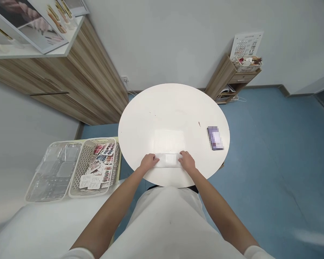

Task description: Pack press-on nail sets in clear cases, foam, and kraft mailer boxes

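On the white round table (140, 118), close to its near edge, lies a narrow, whitish see-through plastic piece (167, 160). My left hand (149, 162) grips its left end between thumb and fingers. At the right end, my right hand (187, 160) pinches it the same way. Just beyond the strip is a paler, shiny rectangle on the tabletop; I cannot tell whether it is part of the plastic or a reflection.
A blurred purple item (215, 138) lies at the table's right. On the left stand a basket of printed cards (101, 165) and a basket of clear plastic boxes (55, 171). A wooden cabinet (97, 72) and a small shelf unit (224, 79) stand behind.
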A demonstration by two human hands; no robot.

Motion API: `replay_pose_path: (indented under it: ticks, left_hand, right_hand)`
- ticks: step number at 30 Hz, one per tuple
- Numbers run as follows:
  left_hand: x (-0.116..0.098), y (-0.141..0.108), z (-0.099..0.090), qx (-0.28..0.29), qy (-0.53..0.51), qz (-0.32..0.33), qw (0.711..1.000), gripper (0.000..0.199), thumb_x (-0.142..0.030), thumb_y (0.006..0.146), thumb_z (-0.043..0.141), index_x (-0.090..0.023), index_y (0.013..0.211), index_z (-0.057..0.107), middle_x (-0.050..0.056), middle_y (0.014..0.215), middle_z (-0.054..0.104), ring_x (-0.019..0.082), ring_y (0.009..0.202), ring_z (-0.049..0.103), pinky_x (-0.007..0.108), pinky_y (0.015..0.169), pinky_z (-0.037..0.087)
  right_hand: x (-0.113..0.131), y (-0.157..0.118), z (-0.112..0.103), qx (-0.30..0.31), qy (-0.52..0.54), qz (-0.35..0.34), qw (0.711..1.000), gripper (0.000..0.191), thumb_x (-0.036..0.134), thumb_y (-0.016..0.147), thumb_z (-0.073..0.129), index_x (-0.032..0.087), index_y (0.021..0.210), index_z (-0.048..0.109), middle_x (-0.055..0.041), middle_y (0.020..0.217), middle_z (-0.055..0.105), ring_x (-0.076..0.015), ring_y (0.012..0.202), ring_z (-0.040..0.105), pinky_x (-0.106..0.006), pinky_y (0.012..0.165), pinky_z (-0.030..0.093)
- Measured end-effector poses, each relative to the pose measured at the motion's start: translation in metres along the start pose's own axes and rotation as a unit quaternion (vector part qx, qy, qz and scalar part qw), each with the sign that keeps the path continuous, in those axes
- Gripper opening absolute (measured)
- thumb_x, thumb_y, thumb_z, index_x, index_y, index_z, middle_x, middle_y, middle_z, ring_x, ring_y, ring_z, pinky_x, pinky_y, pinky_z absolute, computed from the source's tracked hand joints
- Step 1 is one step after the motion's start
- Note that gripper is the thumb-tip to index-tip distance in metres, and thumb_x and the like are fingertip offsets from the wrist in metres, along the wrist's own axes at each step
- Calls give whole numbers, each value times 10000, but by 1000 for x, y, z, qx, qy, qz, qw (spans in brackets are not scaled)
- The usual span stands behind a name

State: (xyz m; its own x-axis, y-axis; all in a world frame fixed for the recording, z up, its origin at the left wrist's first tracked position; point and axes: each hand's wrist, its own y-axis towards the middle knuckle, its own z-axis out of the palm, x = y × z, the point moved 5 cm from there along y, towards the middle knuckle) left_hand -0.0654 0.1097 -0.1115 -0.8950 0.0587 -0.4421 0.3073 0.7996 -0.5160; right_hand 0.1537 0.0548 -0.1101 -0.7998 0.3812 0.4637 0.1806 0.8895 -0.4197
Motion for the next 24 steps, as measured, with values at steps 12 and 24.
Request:
replay_pose_path:
  ticks: [12, 24]
  left_hand:
    - [-30, -33, -10, -158, 159, 181, 958, 515, -285, 767, 434, -184, 1259, 320, 118, 1303, 393, 264, 1182, 350, 387, 946, 250]
    - [-61, -34, 16, -55, 158, 264, 950, 517, -338, 672, 544, -203, 1159, 435, 81, 1215, 489, 242, 1065, 453, 372, 886, 293]
  right_hand:
    - [1, -32, -26, -164, -143, -94, 971, 565, 260, 793, 461, 180, 1311, 250, -164, 1349, 292, -322, 1211, 278, -465, 926, 276]
    - [43, -41, 21, 3, -145, -265, 953, 432, 150, 675, 538, 169, 1097, 447, -132, 1254, 426, -268, 1133, 370, -390, 879, 346]
